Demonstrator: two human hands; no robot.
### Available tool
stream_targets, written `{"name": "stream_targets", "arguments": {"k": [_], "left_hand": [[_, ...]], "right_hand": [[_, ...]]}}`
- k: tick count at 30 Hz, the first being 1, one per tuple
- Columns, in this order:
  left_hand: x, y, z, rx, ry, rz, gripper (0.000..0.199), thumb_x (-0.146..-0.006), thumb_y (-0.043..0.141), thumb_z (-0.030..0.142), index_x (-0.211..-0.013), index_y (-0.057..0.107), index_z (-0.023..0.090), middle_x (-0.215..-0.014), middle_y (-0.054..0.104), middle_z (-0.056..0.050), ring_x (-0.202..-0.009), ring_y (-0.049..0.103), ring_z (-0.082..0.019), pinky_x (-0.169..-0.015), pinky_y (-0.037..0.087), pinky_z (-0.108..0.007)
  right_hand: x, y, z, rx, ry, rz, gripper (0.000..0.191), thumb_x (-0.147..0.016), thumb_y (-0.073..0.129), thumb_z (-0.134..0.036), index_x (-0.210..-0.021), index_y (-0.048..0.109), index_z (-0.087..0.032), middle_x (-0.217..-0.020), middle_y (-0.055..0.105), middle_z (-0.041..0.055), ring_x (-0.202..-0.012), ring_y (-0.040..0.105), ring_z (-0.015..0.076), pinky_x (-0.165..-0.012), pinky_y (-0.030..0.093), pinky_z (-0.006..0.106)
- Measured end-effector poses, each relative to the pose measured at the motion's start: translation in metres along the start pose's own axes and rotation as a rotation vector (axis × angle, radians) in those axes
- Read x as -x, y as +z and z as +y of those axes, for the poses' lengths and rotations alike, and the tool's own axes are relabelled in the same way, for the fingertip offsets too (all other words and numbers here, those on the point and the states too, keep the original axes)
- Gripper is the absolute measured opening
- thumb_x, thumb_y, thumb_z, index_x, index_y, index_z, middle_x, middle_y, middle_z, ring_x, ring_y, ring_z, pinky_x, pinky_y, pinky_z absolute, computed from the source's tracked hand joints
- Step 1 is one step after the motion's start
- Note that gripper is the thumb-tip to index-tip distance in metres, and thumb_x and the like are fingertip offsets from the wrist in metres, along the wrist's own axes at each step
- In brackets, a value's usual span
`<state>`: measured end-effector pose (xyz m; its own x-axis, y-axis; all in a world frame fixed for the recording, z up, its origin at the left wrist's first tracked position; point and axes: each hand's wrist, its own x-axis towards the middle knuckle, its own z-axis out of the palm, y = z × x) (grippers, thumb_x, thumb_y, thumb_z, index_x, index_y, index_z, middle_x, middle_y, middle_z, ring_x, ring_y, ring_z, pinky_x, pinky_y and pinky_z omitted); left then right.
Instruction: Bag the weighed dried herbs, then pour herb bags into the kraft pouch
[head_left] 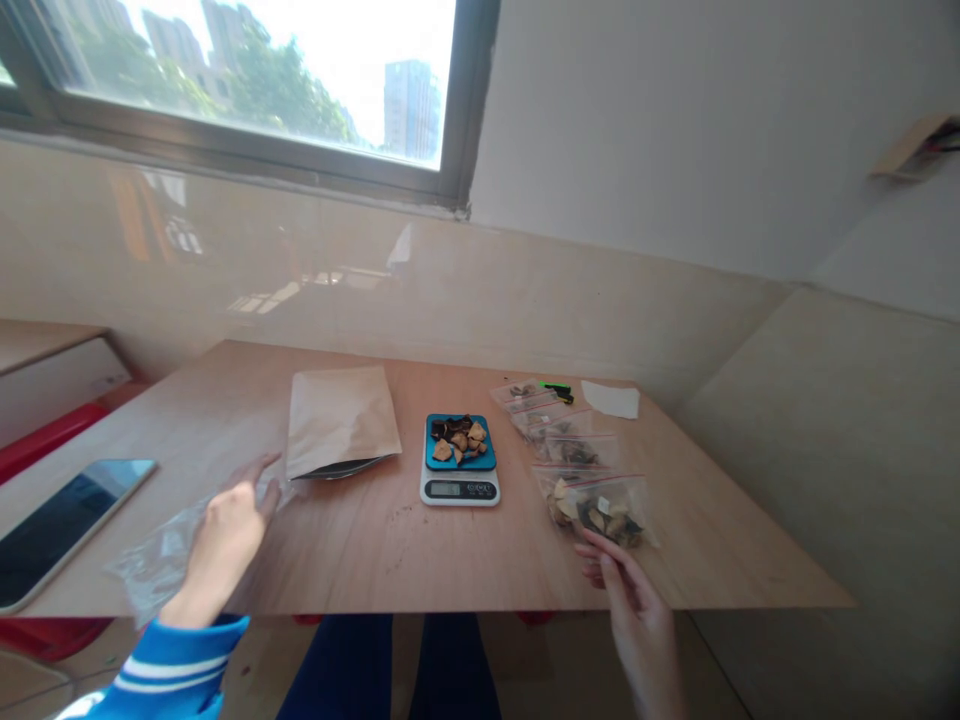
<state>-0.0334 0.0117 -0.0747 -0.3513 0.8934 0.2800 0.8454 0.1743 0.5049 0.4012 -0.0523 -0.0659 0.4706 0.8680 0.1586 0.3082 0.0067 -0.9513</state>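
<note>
1. Left hand [225, 540] is open, fingers spread, with nothing gripped. It sits over the table [375, 565] at about 8 o'clock from the scale, on or just above a clear plastic bag [161, 560]; I cannot tell whether it touches the bag. Its fingertips point toward a brown paper envelope [341, 420].
2. Right hand [637, 620] is partly open, with its fingers [604, 570] loosely curled and nothing visible in its grip. It is at the table's near edge, just beside the lower corner of a zip bag of dried pieces [600, 510].
3. Kitchen scale [459, 490] stands mid-table, with dried pieces [457, 440] heaped on its blue top.
4. Two more zip bags [570, 450] lie in a row toward 1 o'clock from the scale, running up from the bag of dried pieces.
5. White paper [611, 400] lies at 2 o'clock from the scale, and a phone [67, 530] lies at 9 o'clock.
</note>
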Motion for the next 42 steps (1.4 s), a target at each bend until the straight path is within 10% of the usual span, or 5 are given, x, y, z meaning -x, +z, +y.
{"name": "stream_targets", "arguments": {"k": [9,15,18,27,42], "left_hand": [[0.011,-0.005,-0.026,0.008,0.031,-0.007,0.028,-0.082,0.047,0.041,-0.081,0.07,0.025,-0.082,0.074,-0.008,-0.081,0.069,-0.031,-0.069,0.052,-0.038],[0.037,-0.037,0.026,0.042,0.058,0.36,0.028,-0.083,0.052,0.043,-0.092,0.069,0.022,-0.094,0.071,-0.009,-0.089,0.064,-0.031,-0.081,0.049,-0.045],[0.053,-0.043,0.066,0.302,0.127,0.326,0.026,-0.083,0.055,0.045,-0.092,0.068,0.024,-0.096,0.07,-0.005,-0.093,0.063,-0.026,-0.088,0.047,-0.041],[0.08,0.001,0.134,0.742,0.155,0.151,0.02,-0.084,0.06,0.04,-0.094,0.066,0.024,-0.088,0.067,-0.004,-0.076,0.061,-0.018,-0.068,0.05,-0.032],[0.104,0.031,0.132,0.783,0.086,0.051,0.027,-0.086,0.058,0.039,-0.106,0.06,0.02,-0.09,0.065,-0.004,-0.073,0.06,-0.016,-0.062,0.05,-0.029]], "right_hand": [[0.005,0.013,-0.01,-0.003,-0.025,-0.069,0.048,-0.076,0.059,-0.059,-0.097,0.072,-0.019,-0.089,0.075,0.011,-0.073,0.067,0.0228,-0.072,0.056,0.034],[0.016,0.038,-0.031,-0.064,-0.077,-0.178,0.042,-0.081,0.057,-0.055,-0.098,0.072,-0.019,-0.09,0.073,0.0102,-0.075,0.065,0.0211,-0.072,0.054,0.032],[0.03,0.065,-0.05,-0.107,-0.083,-0.315,0.039,-0.088,0.051,-0.05,-0.106,0.068,-0.021,-0.099,0.072,0.0086,-0.081,0.064,0.0189,-0.077,0.052,0.03],[0.068,0.121,-0.084,-0.232,-0.119,-0.598,0.03,-0.09,0.055,-0.042,-0.11,0.064,-0.022,-0.102,0.07,0.0053,-0.091,0.065,0.0177,-0.079,0.049,0.027],[0.06,0.12,-0.069,-0.256,-0.044,-0.572,0.031,-0.088,0.056,-0.043,-0.101,0.067,-0.017,-0.092,0.07,0.0064,-0.082,0.064,0.019,-0.077,0.05,0.03]]}}
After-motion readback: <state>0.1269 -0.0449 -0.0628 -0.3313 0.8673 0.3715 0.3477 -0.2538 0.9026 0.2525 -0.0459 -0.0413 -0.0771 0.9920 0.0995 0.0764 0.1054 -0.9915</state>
